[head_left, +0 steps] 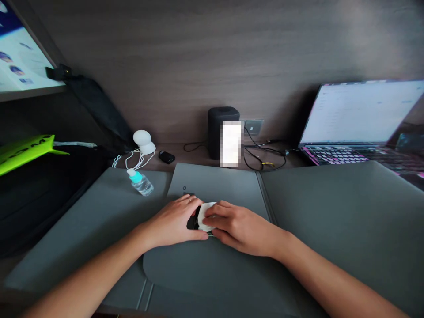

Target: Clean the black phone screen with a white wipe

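Observation:
My left hand [175, 221] grips a small dark, flat object [191, 222] by its edges, thumb on the near side and fingers on the far side. It rests on the grey folding mat [212, 274], and most of it is covered, so its kind is unclear. A white wipe [205, 215] lies over its top, pinched and pressed down by the fingers of my right hand [236, 227]. To the left of the hands, a small clear spray bottle [143, 184] with a turquoise collar lies tilted on the mat.
Behind the mat are a black speaker [214, 132], a blurred-out white patch, black cables [256, 154], a white round device [143, 139] with its cord and a black fob [166, 157]. An open laptop [361, 115] stands right; a black bag [43, 190] lies left.

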